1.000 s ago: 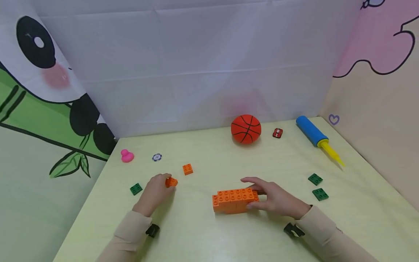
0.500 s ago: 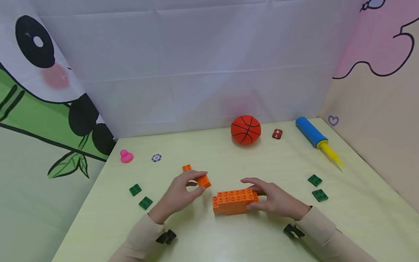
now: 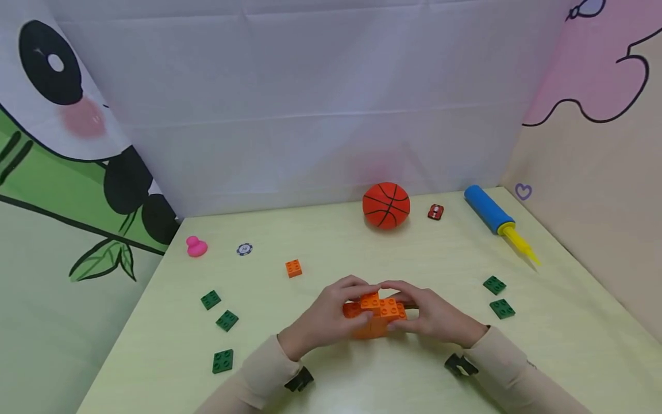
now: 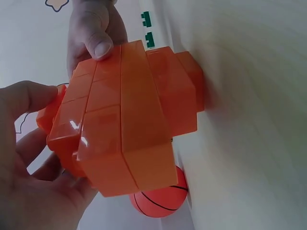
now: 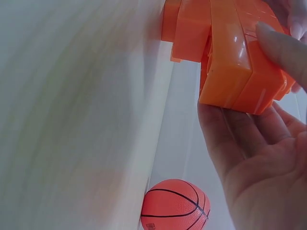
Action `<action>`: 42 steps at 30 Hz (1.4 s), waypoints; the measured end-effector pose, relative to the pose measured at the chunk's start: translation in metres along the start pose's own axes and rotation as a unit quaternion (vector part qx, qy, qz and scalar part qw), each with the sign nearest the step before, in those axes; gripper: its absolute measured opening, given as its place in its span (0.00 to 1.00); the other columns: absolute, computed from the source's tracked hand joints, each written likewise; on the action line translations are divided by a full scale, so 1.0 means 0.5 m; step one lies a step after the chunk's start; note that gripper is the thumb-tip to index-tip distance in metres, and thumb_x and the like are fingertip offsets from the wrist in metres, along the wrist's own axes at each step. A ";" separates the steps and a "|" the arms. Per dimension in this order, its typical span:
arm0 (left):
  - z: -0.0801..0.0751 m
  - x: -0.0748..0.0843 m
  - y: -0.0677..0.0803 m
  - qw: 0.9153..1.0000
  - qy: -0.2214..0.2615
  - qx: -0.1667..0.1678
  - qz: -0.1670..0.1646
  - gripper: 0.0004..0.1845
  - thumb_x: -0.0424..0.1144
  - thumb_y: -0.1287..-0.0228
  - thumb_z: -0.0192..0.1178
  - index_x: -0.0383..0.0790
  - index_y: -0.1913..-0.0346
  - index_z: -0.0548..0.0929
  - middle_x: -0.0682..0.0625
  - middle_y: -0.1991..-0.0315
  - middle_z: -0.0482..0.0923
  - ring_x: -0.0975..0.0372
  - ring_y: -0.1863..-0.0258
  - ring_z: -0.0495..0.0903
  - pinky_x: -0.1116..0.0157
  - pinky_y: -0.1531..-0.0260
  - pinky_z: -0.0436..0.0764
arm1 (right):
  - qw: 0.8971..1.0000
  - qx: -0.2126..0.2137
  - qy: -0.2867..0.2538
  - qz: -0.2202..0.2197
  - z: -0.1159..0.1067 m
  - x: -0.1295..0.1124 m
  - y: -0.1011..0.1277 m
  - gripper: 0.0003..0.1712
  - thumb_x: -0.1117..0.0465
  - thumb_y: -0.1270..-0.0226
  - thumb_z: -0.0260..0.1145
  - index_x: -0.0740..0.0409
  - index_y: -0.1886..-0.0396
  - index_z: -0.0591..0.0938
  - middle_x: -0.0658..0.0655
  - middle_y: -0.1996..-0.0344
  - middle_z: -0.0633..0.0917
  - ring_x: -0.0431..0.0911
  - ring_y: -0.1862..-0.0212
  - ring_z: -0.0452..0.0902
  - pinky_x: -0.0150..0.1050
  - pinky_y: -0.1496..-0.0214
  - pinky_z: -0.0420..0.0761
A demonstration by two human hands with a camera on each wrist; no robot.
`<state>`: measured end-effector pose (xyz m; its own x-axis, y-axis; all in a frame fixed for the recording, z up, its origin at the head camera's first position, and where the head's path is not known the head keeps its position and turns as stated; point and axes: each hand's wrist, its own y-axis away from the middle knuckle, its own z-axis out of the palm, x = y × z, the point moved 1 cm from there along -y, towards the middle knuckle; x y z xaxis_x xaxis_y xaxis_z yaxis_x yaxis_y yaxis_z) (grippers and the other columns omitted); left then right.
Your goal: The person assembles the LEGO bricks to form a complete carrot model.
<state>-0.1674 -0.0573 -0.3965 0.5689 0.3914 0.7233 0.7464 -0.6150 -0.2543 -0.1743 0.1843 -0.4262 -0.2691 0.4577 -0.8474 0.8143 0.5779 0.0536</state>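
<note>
An orange toy-brick structure (image 3: 373,330) stands at the middle of the table, several layers high and narrower at its bottom in the left wrist view. My right hand (image 3: 439,313) grips its right end, thumb on the near side and fingers behind. Between thumb and fingers, my left hand (image 3: 326,316) pinches a small orange brick (image 3: 369,302) at the top of the structure. From the left wrist, that brick (image 4: 50,114) appears at the structure's upper face; whether it is pressed fully down I cannot tell. My left fingers partly hide the structure's left end.
A loose orange brick (image 3: 293,268) lies beyond my left hand. Green bricks lie left (image 3: 227,321) and right (image 3: 502,309). Farther back are a pink duck (image 3: 196,247), a poker chip (image 3: 245,249), a small basketball (image 3: 386,206), a red toy car (image 3: 435,212) and a blue-yellow pump (image 3: 488,210).
My left hand has carried the small orange brick rightward from the table's left side onto the structure. Green bricks it covered now show. My right hand has kept its grip in place.
</note>
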 end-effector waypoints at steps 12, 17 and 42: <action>0.018 -0.001 0.000 0.999 -0.004 0.035 0.020 0.25 0.43 0.35 0.68 0.46 0.36 0.80 0.56 0.47 0.78 0.66 0.48 0.77 0.68 0.47 0.80 | 1.000 0.001 0.004 -0.004 0.001 0.002 -0.001 0.41 0.46 0.37 0.72 0.37 0.27 0.65 0.45 0.45 0.84 0.47 0.40 0.78 0.66 0.35 0.69; 0.020 0.002 -0.001 1.000 -0.007 0.026 0.009 0.26 0.45 0.34 0.67 0.49 0.33 0.78 0.56 0.45 0.78 0.66 0.47 0.77 0.70 0.47 0.80 | 1.000 0.003 0.006 0.003 0.002 0.000 -0.001 0.41 0.46 0.38 0.73 0.37 0.27 0.66 0.45 0.44 0.84 0.47 0.40 0.78 0.68 0.34 0.67; 0.018 0.012 -0.006 0.999 -0.048 -0.007 0.002 0.24 0.43 0.34 0.67 0.45 0.36 0.80 0.53 0.48 0.79 0.67 0.52 0.77 0.74 0.51 0.80 | 1.000 -0.004 0.007 -0.005 0.003 0.002 -0.001 0.44 0.47 0.36 0.72 0.46 0.24 0.62 0.45 0.43 0.84 0.47 0.39 0.77 0.66 0.34 0.68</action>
<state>-0.1633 -0.0468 -0.3974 0.6020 0.4525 0.6579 0.7400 -0.6257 -0.2467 -0.1741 0.1837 -0.4277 -0.2835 0.4611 -0.8409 0.8072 0.5881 0.0504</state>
